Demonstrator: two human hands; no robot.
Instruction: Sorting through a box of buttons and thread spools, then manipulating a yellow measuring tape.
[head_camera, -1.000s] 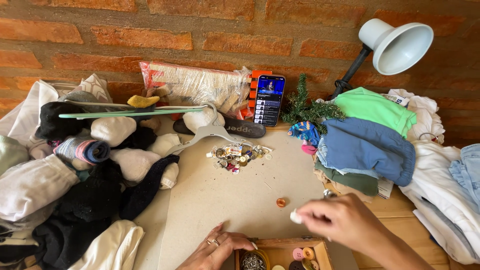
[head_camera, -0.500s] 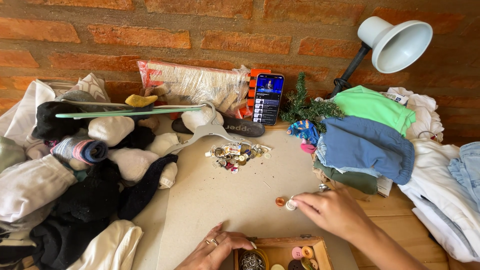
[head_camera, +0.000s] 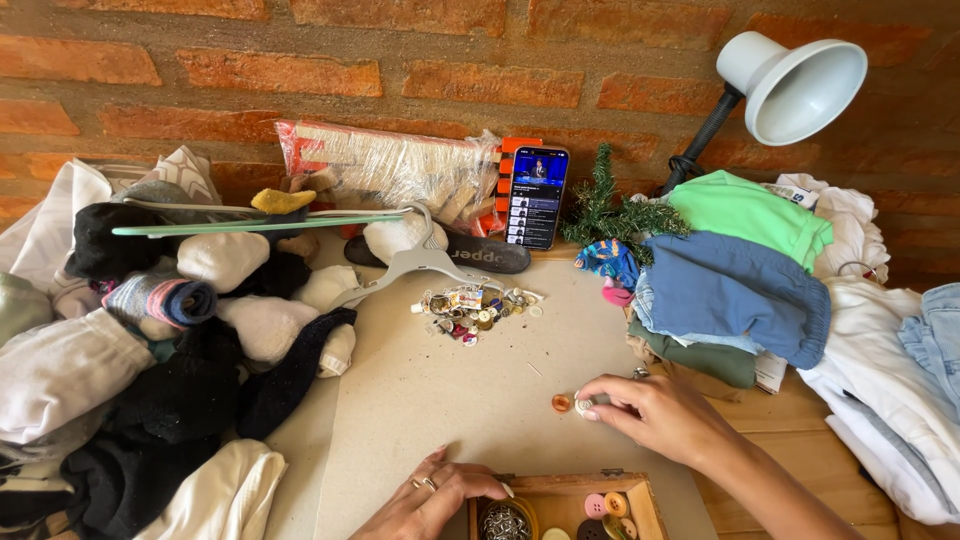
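Pressing down with its fingertips, the right hand (head_camera: 665, 415) pinches a small white button (head_camera: 584, 407) against the beige surface (head_camera: 450, 390), just beside an orange button (head_camera: 561, 403) that lies free to its left; the two buttons sit almost touching. The fingers are curled loosely around the white button, not clenched into a fist. The left hand (head_camera: 432, 500) lies flat and relaxed near the bottom edge, grasping nothing, its fingertips touching the left wall of a wooden box (head_camera: 560, 488) that holds more buttons in several colours. The white button lies above and to the right of that box, well apart from the left hand. Farther up the surface a small heap of mixed buttons (head_camera: 474, 309) sits below a white hanger (head_camera: 410, 262) and a phone (head_camera: 538, 198) leaning on the brick wall. Rolled socks (head_camera: 200, 300) are piled to the left, folded clothes (head_camera: 735, 285) to the right under a white lamp (head_camera: 790, 85).
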